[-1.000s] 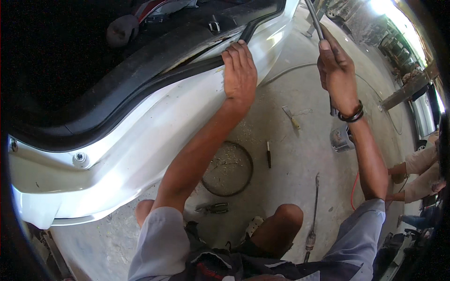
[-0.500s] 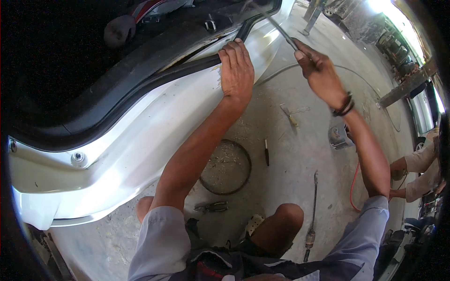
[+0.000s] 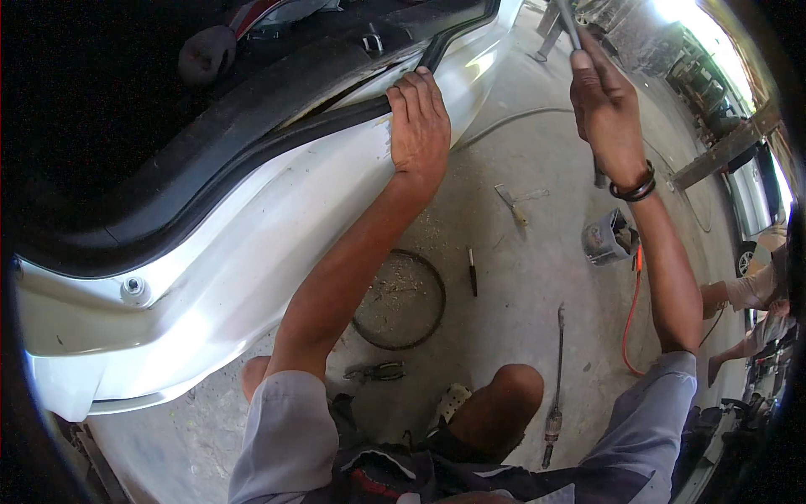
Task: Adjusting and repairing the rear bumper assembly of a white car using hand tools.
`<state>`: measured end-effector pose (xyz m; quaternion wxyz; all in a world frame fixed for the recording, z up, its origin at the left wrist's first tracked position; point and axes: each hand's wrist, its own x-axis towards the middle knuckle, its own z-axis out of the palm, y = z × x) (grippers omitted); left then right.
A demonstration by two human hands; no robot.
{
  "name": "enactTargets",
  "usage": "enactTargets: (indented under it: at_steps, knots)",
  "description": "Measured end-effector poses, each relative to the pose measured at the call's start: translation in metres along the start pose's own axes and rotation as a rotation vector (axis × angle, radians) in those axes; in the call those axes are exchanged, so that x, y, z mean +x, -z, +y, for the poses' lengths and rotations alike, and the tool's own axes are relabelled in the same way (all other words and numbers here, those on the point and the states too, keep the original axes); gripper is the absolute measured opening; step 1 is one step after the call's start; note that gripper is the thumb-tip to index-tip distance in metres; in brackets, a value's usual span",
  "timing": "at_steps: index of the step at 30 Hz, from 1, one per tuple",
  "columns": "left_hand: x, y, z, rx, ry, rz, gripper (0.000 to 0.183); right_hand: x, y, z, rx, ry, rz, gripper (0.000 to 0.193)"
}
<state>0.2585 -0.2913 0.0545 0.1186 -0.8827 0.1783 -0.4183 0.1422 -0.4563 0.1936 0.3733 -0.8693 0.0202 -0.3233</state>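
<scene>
My left hand (image 3: 420, 126) lies on the white car body panel (image 3: 210, 260). Its fingers are hooked together over the black rubber seal (image 3: 336, 113) that runs along the opening. My right hand (image 3: 606, 109) is raised to the right of the car, closed round a long tool with a grey metal shaft (image 3: 568, 23). The shaft's far end is cut off by the upper edge, so I cannot tell the tool's kind. Its dark butt end (image 3: 599, 176) sticks out below the hand. A bare metal bolt-like fitting (image 3: 133, 290) shows on the panel at the left.
On the concrete floor lie a wire ring (image 3: 441, 294), pliers (image 3: 378, 370), a pen-like tool (image 3: 473, 273), a scraper (image 3: 512, 206) and a long thin rod tool (image 3: 557, 395). A grey container (image 3: 606, 239) stands near an orange hose (image 3: 631, 323). Another person's arm (image 3: 751, 290) is at far right.
My right hand has swung up and to the right, away from the car, with the tool now pointing more steeply upward. My left hand stays on the seal.
</scene>
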Motion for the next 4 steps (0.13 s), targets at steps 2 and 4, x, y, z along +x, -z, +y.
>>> enactTargets:
  at_steps: [2,4]
  knots:
    - [-0.002,-0.001,0.000,-0.007,0.004,-0.009,0.067,-0.003,-0.008,0.008,-0.026,0.004,-0.050,0.046]
    - [0.000,-0.002,0.001,-0.021,0.010,-0.008,0.068,-0.007,-0.016,0.018,-0.183,0.035,-0.246,0.047]
